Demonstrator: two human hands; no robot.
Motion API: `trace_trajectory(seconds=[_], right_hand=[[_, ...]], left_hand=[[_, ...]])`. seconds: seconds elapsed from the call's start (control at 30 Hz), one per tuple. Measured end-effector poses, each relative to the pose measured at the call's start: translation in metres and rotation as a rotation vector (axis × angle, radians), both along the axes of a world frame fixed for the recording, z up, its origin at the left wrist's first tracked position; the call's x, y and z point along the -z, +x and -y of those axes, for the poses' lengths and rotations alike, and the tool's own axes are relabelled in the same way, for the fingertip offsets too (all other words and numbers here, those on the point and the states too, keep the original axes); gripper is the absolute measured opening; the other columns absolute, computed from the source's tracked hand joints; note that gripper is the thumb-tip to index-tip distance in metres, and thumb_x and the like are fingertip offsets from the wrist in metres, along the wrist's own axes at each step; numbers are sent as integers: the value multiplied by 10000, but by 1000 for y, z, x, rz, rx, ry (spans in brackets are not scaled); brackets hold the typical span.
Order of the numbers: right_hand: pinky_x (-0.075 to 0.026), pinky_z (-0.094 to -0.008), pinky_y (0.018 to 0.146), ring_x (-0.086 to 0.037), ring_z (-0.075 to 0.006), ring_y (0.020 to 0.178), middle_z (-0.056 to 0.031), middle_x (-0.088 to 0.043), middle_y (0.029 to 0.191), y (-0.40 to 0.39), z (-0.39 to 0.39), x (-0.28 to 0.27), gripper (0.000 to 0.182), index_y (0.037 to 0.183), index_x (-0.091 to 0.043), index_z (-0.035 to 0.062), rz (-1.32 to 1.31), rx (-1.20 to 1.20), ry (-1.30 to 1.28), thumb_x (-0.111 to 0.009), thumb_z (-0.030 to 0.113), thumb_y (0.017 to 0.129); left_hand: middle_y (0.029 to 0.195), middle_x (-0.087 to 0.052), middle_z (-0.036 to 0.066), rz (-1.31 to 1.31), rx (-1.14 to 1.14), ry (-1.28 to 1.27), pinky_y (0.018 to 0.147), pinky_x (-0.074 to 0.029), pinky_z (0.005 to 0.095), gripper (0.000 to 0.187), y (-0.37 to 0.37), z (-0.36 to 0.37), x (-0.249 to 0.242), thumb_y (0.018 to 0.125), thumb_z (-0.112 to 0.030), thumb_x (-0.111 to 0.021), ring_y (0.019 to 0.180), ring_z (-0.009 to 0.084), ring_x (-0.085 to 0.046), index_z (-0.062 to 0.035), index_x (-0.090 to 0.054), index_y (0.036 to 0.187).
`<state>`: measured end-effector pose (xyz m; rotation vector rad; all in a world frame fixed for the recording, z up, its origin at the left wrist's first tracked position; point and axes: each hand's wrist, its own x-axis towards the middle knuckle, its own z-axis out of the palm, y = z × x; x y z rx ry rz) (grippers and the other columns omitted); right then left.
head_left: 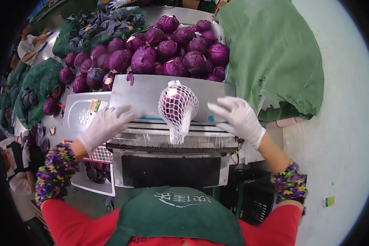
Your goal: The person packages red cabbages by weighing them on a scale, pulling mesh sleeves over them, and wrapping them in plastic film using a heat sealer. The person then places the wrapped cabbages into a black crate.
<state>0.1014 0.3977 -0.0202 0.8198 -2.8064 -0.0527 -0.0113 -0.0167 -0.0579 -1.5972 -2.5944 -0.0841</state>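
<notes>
A red cabbage (175,104) in a white foam net sleeve sits in front of me on the metal wrapping machine (135,88), the loose end of the net hanging toward me. My left hand (108,124), in a white glove, is left of the cabbage with its fingers stretched out, apart from it. On the other side my right hand (241,119), also gloved, has its fingers spread near the machine's right end. Neither hand touches the cabbage. Clear film (151,138) stretches across the machine's front rollers.
Behind the machine lies a big heap of red cabbages (168,49). Green mesh sacks (39,88) stand at left, and a green cloth (274,53) covers something at right. A weighing scale (100,156) is beside my left wrist. Other people work at far left.
</notes>
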Motion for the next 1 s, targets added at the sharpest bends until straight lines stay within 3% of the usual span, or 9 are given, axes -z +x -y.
trace_trajectory(seconds=[0.1,0.3,0.37,0.43,0.5,0.67,0.73,0.83,1.0], right_hand=[[-474,-377,838,-565,-196,939,-30,-553,1055,25,-22,23,571,1347,-509,269,30,-184,312,-635,226,792],[-534,-376,630,-633,-234,787,-60,-574,866,29,17,59,66,880,-557,114,226,-159,32,-586,140,827],[-538,-338,618,-662,-228,769,-90,-597,822,38,23,56,12,887,-544,83,490,125,-486,-555,85,891],[-539,-322,625,-668,-205,758,-94,-609,815,49,26,12,39,886,-535,67,663,199,-591,-534,75,923],[-540,-306,632,-674,-183,747,-97,-620,809,48,30,-35,73,885,-526,50,841,278,-699,-514,66,955],[-559,-284,691,-689,-154,812,-93,-636,894,-18,33,-56,55,980,-515,21,249,190,-1313,-489,-23,959],[-567,-315,758,-700,-198,879,-126,-645,924,-68,21,-11,210,1098,-529,29,-89,101,-873,-487,-74,920],[-539,-365,862,-644,-336,1017,-179,-559,1261,-93,44,7,548,1330,-474,73,274,93,-203,-531,-84,808],[-438,-372,1018,-557,-355,1182,-252,-518,1287,-87,44,70,883,1482,-210,25,490,94,-904,-726,125,773]], left_hand=[[1272,-559,100,-45,89,-237,652,-518,352,614,6,15,2,832,-197,-612,862,229,-664,-297,-431,1410],[1204,-596,105,-35,284,-4,646,-554,362,452,17,-26,33,826,-138,-615,762,250,-669,-243,-568,1263],[1090,-657,105,360,138,468,606,-540,310,263,35,-28,36,902,-84,-566,677,201,-661,-146,-585,1156],[993,-697,89,1340,-454,606,594,-511,253,147,65,-8,-1,1005,-95,-462,635,114,-654,3,-569,1026],[1000,-695,116,1373,-465,743,648,-531,261,172,75,4,-32,1014,-110,-454,691,144,-673,24,-559,990],[1214,-620,191,677,-65,1183,1009,-450,392,265,33,-14,-56,963,-96,-551,1114,261,-625,37,-529,1191],[1501,-381,153,610,18,866,1146,-278,397,965,-7,-49,-55,689,-231,-838,1372,282,-393,0,-310,1464],[1523,-293,212,466,123,370,1165,-259,413,1127,-43,-94,-4,603,-322,-880,1427,366,-264,-52,-249,1497],[1313,-546,186,952,-128,668,1049,-429,372,916,-45,-126,15,742,-434,-804,1194,298,-567,-35,-361,1438]])
